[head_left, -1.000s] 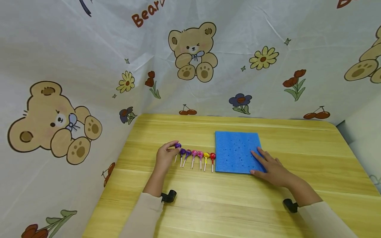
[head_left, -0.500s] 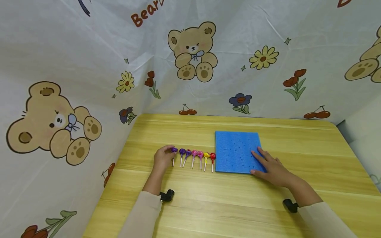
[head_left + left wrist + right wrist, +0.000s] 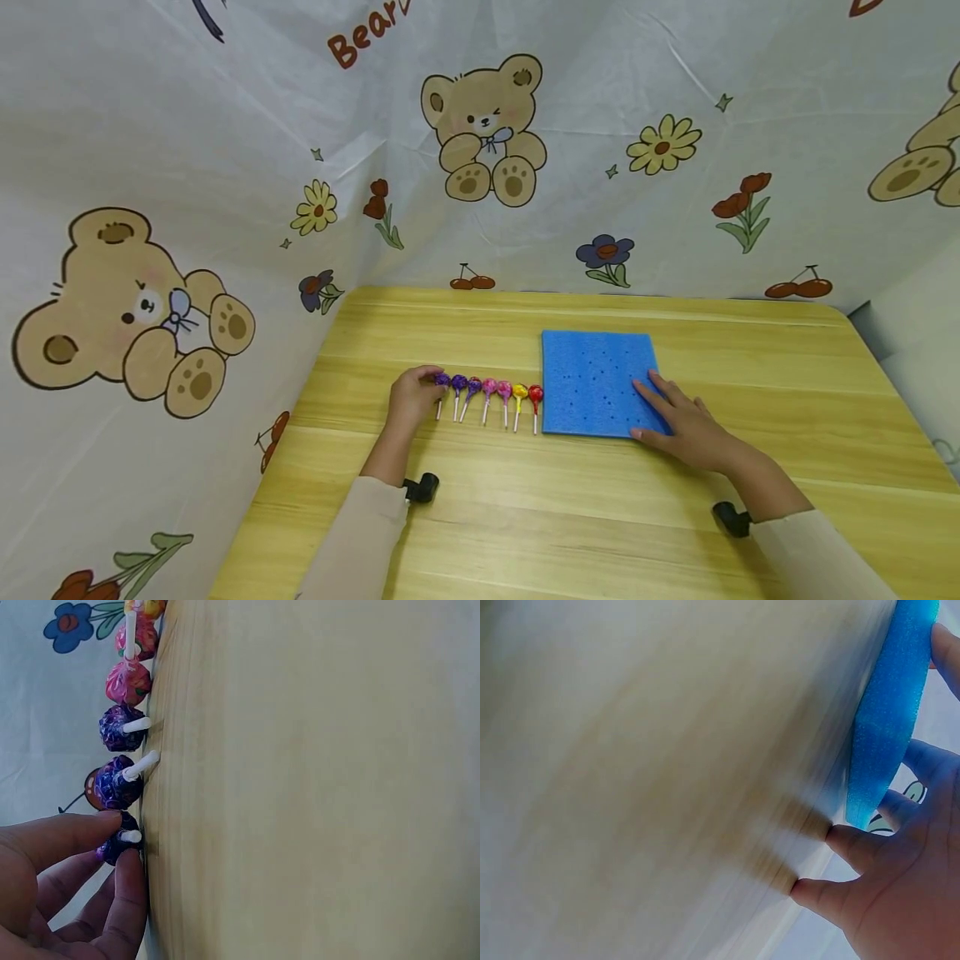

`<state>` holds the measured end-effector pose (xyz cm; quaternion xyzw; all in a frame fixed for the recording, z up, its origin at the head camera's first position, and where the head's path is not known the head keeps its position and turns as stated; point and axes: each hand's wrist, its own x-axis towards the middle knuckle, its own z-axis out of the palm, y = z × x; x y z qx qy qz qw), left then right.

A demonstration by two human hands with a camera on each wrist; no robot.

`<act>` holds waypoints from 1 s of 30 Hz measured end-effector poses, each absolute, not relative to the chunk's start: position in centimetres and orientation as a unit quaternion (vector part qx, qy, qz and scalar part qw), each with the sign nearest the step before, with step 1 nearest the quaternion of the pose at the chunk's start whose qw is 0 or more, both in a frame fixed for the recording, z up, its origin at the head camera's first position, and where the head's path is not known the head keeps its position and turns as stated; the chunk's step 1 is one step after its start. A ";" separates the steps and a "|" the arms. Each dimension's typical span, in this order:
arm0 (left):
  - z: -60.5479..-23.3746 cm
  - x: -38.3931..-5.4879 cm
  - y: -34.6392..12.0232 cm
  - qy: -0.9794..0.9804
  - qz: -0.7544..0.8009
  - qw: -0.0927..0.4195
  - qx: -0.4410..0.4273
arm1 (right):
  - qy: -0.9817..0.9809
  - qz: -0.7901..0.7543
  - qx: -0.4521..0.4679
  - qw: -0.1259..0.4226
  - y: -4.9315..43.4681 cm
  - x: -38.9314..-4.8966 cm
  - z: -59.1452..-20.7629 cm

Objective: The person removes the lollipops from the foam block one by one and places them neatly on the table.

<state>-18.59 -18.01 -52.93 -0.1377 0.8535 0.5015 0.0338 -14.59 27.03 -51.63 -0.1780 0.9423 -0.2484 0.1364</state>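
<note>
My left hand (image 3: 412, 398) pinches the head of a purple-wrapped lollipop (image 3: 120, 844) between thumb and finger, at the left end of a row. Its white stick points toward the table's front. Beside it lie two more purple lollipops (image 3: 458, 383), two pink lollipops (image 3: 490, 387), a yellow lollipop (image 3: 520, 391) and a red lollipop (image 3: 536, 394). The red one is close to the left edge of a blue foam board (image 3: 592, 375) dotted with small holes. My right hand (image 3: 690, 429) rests with spread fingers on the board's right edge; in the right wrist view some fingertips touch the table.
The wooden table (image 3: 525, 517) spreads around the row and the board. Behind it and along the left hangs a white cloth (image 3: 585, 75) printed with bears and flowers. Each wrist carries a small black camera, such as the left wrist camera (image 3: 423, 488).
The left hand first brought the end purple lollipop down and left from above its neighbour, then slid it slightly right toward the row. The right hand and board stayed put.
</note>
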 end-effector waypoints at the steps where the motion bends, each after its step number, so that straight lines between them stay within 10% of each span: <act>1: -52.9 -18.6 -18.0 0.856 0.498 0.032 -0.135 | 0.942 -0.250 -0.177 0.137 27.0 -14.6 -51.6; 30: -51.5 -16.0 -19.3 0.895 0.440 -0.020 -0.074 | 0.948 -0.254 -0.167 0.097 26.3 -14.4 -51.3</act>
